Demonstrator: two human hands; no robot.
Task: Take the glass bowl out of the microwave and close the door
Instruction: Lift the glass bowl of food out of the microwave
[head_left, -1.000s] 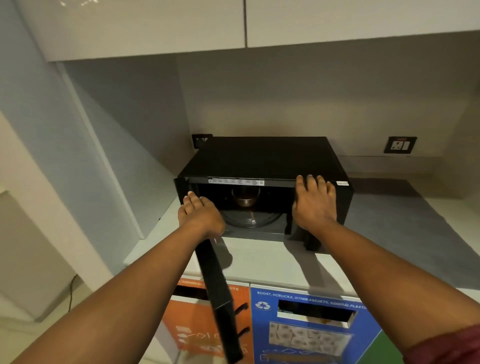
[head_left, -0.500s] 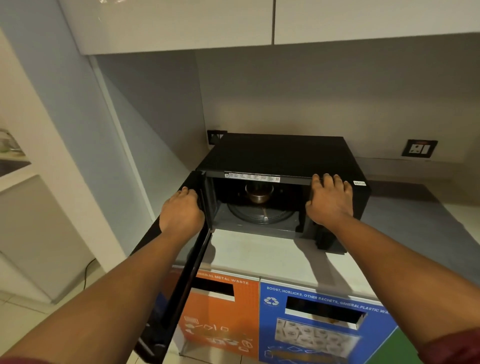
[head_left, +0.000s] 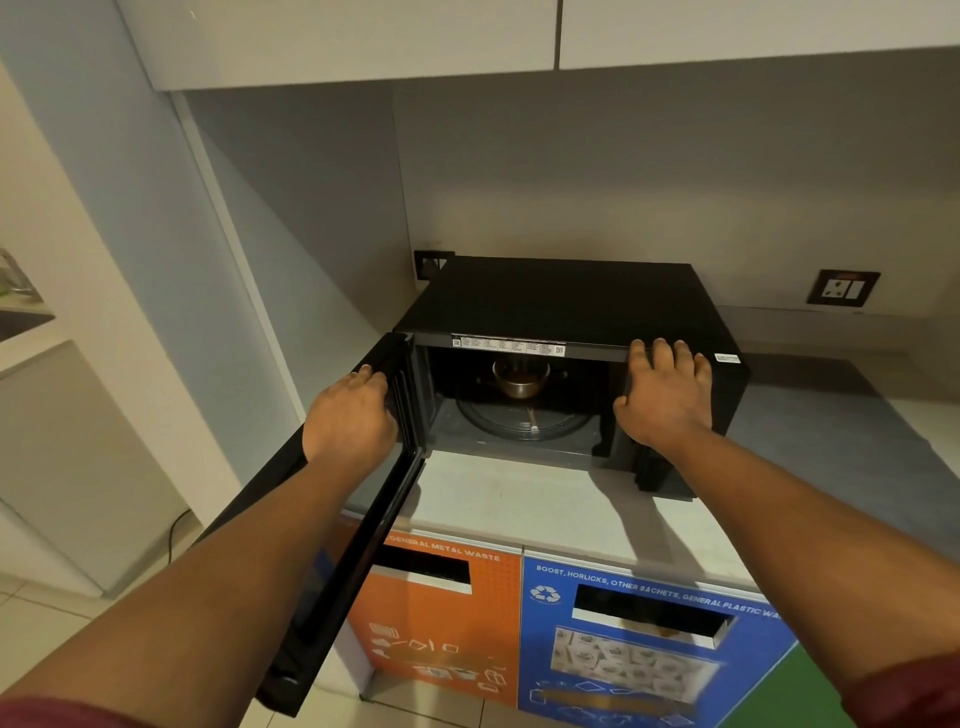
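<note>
A black microwave (head_left: 566, 299) stands on the counter with its door (head_left: 358, 525) swung wide to the left. Inside, a small glass bowl (head_left: 521, 378) with brownish contents sits at the back of the round glass turntable (head_left: 519, 421). My left hand (head_left: 350, 415) grips the top edge of the door near the hinge. Flat against the microwave's front right panel rests my right hand (head_left: 662, 397), its fingers over the top edge. Neither hand touches the bowl.
The microwave sits on a pale countertop (head_left: 519, 504) under wall cabinets (head_left: 363, 36). Below the counter are an orange waste bin front (head_left: 441, 613) and a blue one (head_left: 634, 644). A wall socket (head_left: 842, 287) is at the right; a side wall (head_left: 291, 234) stands close on the left.
My left hand has swung the door further out to the left, exposing the cavity and bowl. My right hand stays on the front right panel.
</note>
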